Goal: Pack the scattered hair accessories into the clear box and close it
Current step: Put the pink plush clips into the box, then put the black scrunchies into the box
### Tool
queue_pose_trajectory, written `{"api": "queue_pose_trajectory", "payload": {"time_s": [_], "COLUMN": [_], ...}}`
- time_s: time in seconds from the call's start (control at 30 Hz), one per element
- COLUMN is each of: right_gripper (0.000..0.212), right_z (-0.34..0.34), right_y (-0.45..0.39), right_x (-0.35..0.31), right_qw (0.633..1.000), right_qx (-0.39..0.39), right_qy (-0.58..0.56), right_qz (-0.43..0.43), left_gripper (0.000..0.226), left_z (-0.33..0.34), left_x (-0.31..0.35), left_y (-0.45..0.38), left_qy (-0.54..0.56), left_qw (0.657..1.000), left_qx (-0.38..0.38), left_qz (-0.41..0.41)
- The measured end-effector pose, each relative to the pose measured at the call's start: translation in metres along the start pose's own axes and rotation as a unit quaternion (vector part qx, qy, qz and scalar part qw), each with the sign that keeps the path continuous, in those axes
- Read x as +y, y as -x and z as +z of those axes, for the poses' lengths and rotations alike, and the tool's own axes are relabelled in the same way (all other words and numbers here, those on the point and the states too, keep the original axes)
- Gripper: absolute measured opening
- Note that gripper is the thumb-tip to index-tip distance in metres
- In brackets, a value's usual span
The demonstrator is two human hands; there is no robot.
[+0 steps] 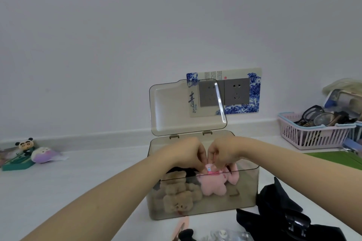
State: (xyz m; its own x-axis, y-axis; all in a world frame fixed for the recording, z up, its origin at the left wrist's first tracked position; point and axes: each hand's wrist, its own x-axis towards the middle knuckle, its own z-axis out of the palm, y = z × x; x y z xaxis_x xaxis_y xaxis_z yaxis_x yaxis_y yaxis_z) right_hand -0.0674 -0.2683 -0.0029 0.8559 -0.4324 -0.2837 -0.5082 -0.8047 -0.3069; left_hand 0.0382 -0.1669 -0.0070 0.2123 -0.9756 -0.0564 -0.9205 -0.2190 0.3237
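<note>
A clear smoky box [244, 188] stands on the white table with its lid [176, 107] swung up against the wall. Inside lie a brown plush accessory [178, 193] and a pink plush accessory [213, 184]. My left hand [188, 152] and my right hand [223, 150] meet over the box opening, both pinching a small pink clip [209, 168] just above the pink plush. In front of the box lie a black bow clip [282, 217], a peach snap clip [181, 226], a small black fuzzy piece [186, 235] and a clear packet [229, 236].
A pink and blue basket [313, 135] with glasses sits at the right, a green sheet [337, 159] in front of it. Small toys and a green tray [25, 156] lie at the far left. A wall socket plate [237, 92] is behind the lid.
</note>
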Motion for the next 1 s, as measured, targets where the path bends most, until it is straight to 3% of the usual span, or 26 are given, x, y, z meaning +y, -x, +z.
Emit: {"api": "queue_pose_trajectory", "payload": {"time_s": [0.27,0.43,0.57,0.7,0.8,0.9,1.0], "right_gripper": [0.021,0.012,0.007,0.004,0.023,0.030,0.022], "right_z": [0.000,-0.009,0.011,0.036,0.056,0.071,0.077], "right_y": [0.005,0.052,0.115,0.153,0.170,0.173,0.173], "right_x": [0.001,-0.001,0.015,0.034,0.047,0.054,0.059], "right_qw": [0.995,0.962,0.939,0.958,0.979,0.976,0.967], "right_qx": [0.095,0.255,0.303,0.259,0.188,0.203,0.218], "right_qy": [-0.017,-0.069,-0.142,-0.118,-0.079,-0.076,-0.128], "right_qz": [-0.019,-0.073,-0.086,-0.045,0.009,0.017,0.019], "left_gripper": [0.023,0.016,0.003,0.007,0.023,0.035,0.034], "left_z": [-0.003,-0.019,-0.012,0.011,0.038,0.060,0.071], "left_x": [0.001,0.014,0.045,0.071,0.087,0.098,0.101], "left_y": [0.002,0.024,0.052,0.078,0.089,0.089,0.088], "left_qy": [-0.007,0.051,0.094,0.134,0.097,0.064,0.089], "left_qw": [1.000,0.988,0.974,0.982,0.993,0.993,0.992], "left_qx": [0.026,0.143,0.199,0.115,0.009,-0.052,-0.050], "left_qz": [0.001,0.009,0.044,0.069,0.073,0.086,0.068]}}
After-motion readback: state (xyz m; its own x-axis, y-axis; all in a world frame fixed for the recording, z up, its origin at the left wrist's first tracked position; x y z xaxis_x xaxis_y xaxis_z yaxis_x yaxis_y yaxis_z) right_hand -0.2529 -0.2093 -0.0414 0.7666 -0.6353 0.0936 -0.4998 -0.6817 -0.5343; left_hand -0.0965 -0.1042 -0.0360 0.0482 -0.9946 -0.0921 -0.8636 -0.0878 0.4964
